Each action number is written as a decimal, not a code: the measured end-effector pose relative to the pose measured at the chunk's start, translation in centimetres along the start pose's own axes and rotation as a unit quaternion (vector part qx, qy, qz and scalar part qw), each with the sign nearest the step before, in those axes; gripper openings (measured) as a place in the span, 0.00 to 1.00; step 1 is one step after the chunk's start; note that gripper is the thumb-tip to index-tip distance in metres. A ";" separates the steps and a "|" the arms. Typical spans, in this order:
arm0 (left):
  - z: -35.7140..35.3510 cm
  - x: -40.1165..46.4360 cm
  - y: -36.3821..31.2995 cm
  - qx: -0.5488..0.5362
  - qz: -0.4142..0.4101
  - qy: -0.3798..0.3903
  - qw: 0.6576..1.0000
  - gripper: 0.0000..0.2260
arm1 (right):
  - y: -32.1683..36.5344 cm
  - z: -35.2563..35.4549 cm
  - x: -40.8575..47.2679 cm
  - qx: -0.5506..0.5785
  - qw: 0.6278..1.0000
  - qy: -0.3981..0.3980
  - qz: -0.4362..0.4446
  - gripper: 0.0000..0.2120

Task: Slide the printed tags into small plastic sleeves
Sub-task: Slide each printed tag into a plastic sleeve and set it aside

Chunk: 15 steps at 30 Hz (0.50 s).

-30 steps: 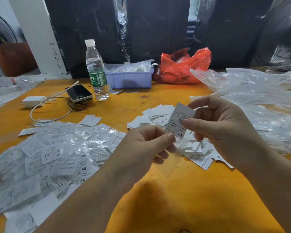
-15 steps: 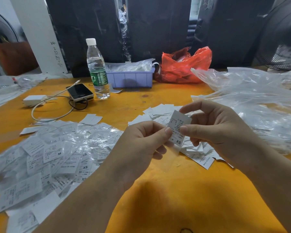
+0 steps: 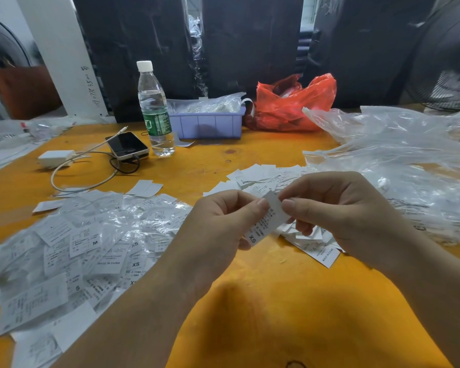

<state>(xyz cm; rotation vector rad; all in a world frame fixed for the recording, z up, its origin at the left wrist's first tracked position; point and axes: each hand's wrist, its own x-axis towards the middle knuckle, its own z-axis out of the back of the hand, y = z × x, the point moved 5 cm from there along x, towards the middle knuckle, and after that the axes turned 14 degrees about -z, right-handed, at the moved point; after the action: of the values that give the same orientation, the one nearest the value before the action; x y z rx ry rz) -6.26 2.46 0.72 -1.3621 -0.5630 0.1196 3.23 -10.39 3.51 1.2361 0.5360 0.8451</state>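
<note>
White printed tag [image 3: 268, 219] (marked XS) sits pinched between our left hand [image 3: 218, 235] and right hand [image 3: 337, 211] above the orange worktop [image 3: 263, 314]; sleeved tags [image 3: 91, 248] heap at nine o'clock.

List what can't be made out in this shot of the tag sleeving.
Head view only:
- Sleeve: clear film, not discernible around the tag pinched by left hand and right hand; how far in, unknown.
- Tag's fine print: too small; only XS reads.
- Red bag contents: hidden by its folds.
- Purple bin contents: veiled by crumpled plastic.
- Fan: cut off by the right edge.
</note>
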 end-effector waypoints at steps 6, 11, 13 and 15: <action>-0.3 0.0 -0.2 0.010 -0.026 0.026 0.999 0.16 | -0.5 -0.4 0.3 -0.025 0.999 0.035 -0.028 0.12; -0.3 -0.1 -0.1 0.041 -0.040 0.045 0.997 0.16 | -0.7 -0.4 0.4 -0.024 0.996 0.062 -0.055 0.14; -0.3 -0.1 -0.1 0.044 -0.037 0.054 0.997 0.16 | -0.8 -0.4 0.4 -0.024 0.993 0.087 -0.078 0.13; -0.4 -0.2 -0.1 0.044 -0.030 0.064 0.997 0.17 | -1.0 -0.5 0.3 -0.022 0.989 0.110 -0.096 0.13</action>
<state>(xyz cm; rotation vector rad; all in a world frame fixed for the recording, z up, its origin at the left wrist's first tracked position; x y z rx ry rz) -6.24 2.00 0.69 -1.2567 -0.4858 0.0083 3.28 -9.94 2.49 1.0380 0.7969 0.8299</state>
